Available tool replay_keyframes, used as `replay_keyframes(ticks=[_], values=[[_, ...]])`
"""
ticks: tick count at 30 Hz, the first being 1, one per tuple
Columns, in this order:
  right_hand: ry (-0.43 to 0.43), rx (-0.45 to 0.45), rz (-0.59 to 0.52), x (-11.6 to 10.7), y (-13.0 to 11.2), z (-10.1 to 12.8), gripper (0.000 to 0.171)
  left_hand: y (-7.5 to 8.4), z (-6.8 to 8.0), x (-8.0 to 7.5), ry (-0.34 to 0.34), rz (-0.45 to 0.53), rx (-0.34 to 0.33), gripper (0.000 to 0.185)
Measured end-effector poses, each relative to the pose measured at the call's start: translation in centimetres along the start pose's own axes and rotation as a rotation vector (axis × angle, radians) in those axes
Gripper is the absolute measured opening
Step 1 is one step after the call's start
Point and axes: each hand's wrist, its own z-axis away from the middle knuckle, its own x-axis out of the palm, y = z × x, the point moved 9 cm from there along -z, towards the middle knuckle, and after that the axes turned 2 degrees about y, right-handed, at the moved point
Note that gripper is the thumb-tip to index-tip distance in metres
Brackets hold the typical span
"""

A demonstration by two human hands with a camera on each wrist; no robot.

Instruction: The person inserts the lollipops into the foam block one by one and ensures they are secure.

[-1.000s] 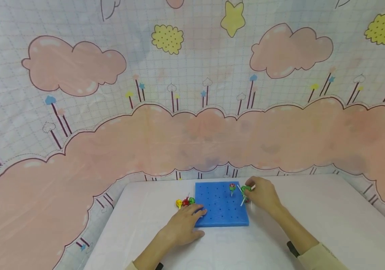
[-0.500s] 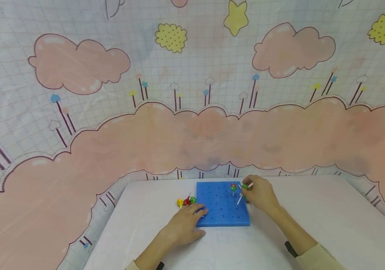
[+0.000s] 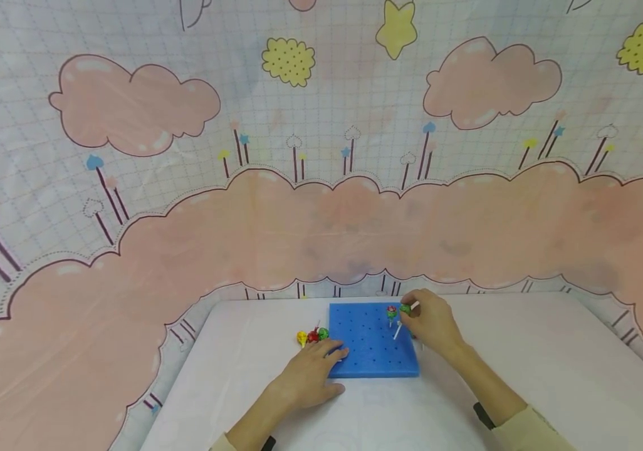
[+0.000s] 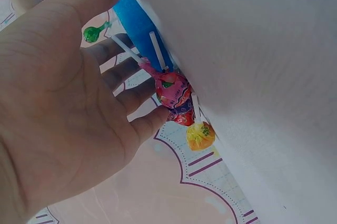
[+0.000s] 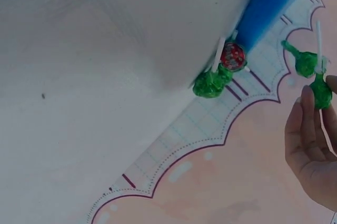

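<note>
In the head view, my right hand (image 3: pixel 431 319) pinches a green-wrapped lollipop (image 3: pixel 405 309) over the right edge of a blue board with small holes (image 3: pixel 363 347). In the right wrist view the thumb and fingers grip that lollipop (image 5: pixel 320 92), its white stick pointing away from the palm. Another lollipop, red and green (image 3: pixel 392 311), stands upright in the board's back right part. My left hand (image 3: pixel 310 376) rests at the board's left edge, fingers extended and holding nothing. Beside its fingertips lie red (image 4: pixel 174 90), yellow (image 4: pixel 201 136) and green (image 3: pixel 323 333) lollipops.
Right of the board, partly behind my right hand in the head view, lie a green lollipop (image 5: pixel 208 84) and a red one (image 5: pixel 233 57). Everything sits on a white-covered table (image 3: pixel 231 351), with a cloud-patterned cloth (image 3: pixel 276 238) behind its far edge.
My right hand has shifted slightly left and away from me with the green lollipop, whose stick now slants over the board. The left hand stays in place.
</note>
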Motion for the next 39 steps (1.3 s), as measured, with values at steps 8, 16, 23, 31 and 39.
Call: replay_keyframes(ticks=[8, 16, 23, 31, 39], values=[[0.015, -0.037, -0.002, 0.3, -0.7, -0.1, 0.020, -0.2, -0.1, 0.1, 0.000, 0.002, 0.001, 0.068], [0.036, -0.101, 0.034, 0.5, -1.4, -0.1, 0.020, -0.2, -0.3, 0.2, -0.006, 0.000, 0.007, 0.068], [0.047, -0.142, 0.044, 0.7, -1.9, -0.3, 0.022, -0.3, -0.4, 0.0, -0.008, 0.002, 0.010, 0.068], [0.053, -0.196, 0.094, 1.3, -2.6, -0.5, 0.025, -0.5, -0.5, 0.1, -0.021, -0.001, 0.002, 0.069], [0.082, -0.313, 0.142, 1.8, -3.4, -0.6, 0.030, -0.6, -0.5, -0.2, -0.026, -0.003, 0.003, 0.069]])
